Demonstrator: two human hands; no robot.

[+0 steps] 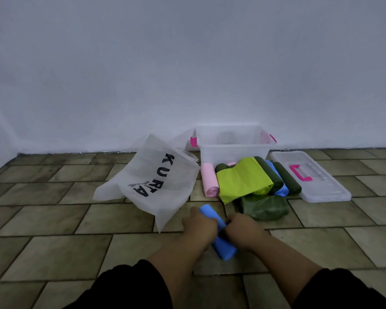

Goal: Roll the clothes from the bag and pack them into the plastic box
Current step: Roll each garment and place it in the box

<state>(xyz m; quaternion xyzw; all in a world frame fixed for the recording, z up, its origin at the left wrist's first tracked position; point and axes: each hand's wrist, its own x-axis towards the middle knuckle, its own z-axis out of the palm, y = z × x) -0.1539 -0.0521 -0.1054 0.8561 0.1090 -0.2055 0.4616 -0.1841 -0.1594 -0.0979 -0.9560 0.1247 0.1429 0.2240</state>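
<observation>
Both hands grip a blue roll [217, 235] on the floor, left hand [198, 226] and right hand [243, 228] curled around it. Other rolls [243, 181] lie before the plastic box [232, 148], the bag [156, 181] beside them.

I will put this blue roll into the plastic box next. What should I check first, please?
1. Grip on the blue roll: ok, left hand and right hand both hold it.
2. Plastic box open: ok, lid lies beside it.
3. Space inside box: ok, looks empty.
4. Way to box: not ok, finished rolls lie before it.
5. Roll tightness: cannot tell, blurred.
6. Bag emptied: cannot tell.
</observation>
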